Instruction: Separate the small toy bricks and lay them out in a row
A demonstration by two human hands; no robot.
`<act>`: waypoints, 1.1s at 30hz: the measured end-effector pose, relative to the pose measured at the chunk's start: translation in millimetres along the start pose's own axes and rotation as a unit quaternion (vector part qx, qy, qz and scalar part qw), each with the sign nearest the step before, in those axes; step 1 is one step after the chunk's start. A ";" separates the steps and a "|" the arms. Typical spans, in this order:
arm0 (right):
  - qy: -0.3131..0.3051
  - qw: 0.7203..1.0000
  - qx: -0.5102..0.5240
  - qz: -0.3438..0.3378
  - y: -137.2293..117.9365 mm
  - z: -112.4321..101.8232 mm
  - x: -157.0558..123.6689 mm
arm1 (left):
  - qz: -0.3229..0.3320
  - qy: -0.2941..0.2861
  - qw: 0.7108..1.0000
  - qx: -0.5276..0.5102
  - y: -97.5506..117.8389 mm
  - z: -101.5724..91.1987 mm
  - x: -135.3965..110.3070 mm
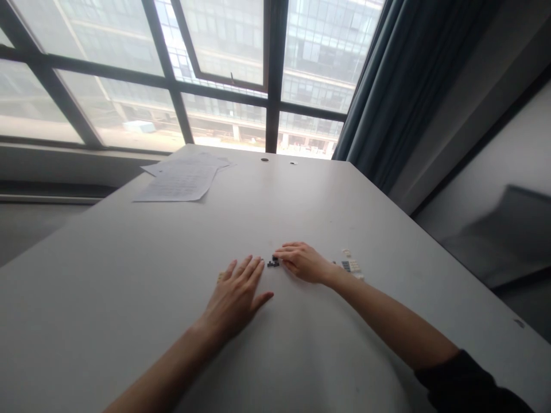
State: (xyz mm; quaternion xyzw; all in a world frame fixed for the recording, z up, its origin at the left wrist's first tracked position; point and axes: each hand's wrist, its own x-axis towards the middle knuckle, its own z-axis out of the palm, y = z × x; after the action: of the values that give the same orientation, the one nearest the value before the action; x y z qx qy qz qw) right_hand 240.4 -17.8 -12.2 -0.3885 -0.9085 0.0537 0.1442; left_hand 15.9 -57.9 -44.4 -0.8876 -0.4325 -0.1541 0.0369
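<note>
My left hand [236,295] lies flat on the white table [129,275], fingers stretched out and together, holding nothing; a small tan piece [220,277] peeks out at its left edge. My right hand [303,261] rests on the table to the right of it, fingers curled toward a few tiny dark pieces [272,262] at its fingertips. Whether the fingers pinch one of them is too small to tell. Several small pale and grey pieces [350,265] lie just behind my right wrist.
Sheets of printed paper [183,178] lie at the far left of the table. Two small round holes [264,160] sit near the far edge. A large window is behind the table, with a dark curtain [400,86] at the right.
</note>
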 end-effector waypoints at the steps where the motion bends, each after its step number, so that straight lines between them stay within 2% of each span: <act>1: -0.007 1.000 0.000 -0.007 -0.5 1.2 3.1 | 0.001 -0.001 1.000 0.000 0.0 0.5 0.0; 4: -0.017 1.000 -0.011 0.003 6.4 0.3 2.0 | 0.006 -0.007 1.000 0.001 -0.5 1.9 0.1; 6: -0.016 0.999 -0.021 0.025 19.6 -4.4 -8.6 | 0.006 -0.013 1.000 0.003 -1.4 2.6 0.1; 14: 0.007 0.988 -0.024 0.152 93.5 -37.6 -92.6 | 0.007 -0.013 1.000 -0.002 -3.3 5.1 -0.3; 17: 0.012 0.986 -0.016 0.168 102.9 -41.8 -109.9 | 0.005 -0.010 1.000 -0.003 -3.3 6.1 -0.5; 20: 0.019 0.984 -0.007 0.177 104.6 -43.1 -113.5 | 0.005 0.000 1.000 -0.008 -3.6 6.8 -0.8; 23: 0.030 0.983 -0.024 0.182 97.5 -44.6 -106.5 | 0.001 0.005 1.000 -0.008 -3.6 6.4 -1.0; 25: 0.045 0.981 -0.046 0.182 83.7 -43.6 -95.7 | -0.003 0.002 1.000 -0.004 -3.2 5.7 -0.8; 28: 0.050 0.986 -0.058 0.150 47.5 -34.8 -71.8 | -0.004 -0.008 1.000 0.004 -2.5 4.7 -0.1; 33: 0.008 0.996 -0.060 0.064 -20.2 -9.7 -32.1 | 0.002 -0.003 1.000 0.004 -2.6 5.2 0.7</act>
State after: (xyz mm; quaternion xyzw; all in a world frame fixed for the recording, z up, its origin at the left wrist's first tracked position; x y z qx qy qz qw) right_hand 250.5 -55.1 -5.8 -0.4542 -0.8822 0.0056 0.1239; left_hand 15.5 -54.7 -49.3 -0.8888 -0.4314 -0.1492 0.0398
